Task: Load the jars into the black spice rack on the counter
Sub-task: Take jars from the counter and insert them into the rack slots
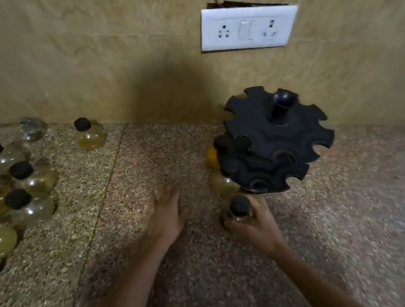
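The black spice rack, a round carousel with notched slots and a central knob, stands on the counter at the right near the wall. Jars sit in its left side, one with orange contents and one pale yellow. My right hand is shut on a clear jar with a black cap, held just below the rack's front edge. Flat on the counter, to the left of the rack, rests my left hand, fingers spread and holding nothing. Several loose black-capped jars stand in a group at the far left.
A single jar of yellowish contents stands alone near the wall. A white socket and switch plate is on the tiled wall above the rack. The speckled granite counter stretches right and toward me.
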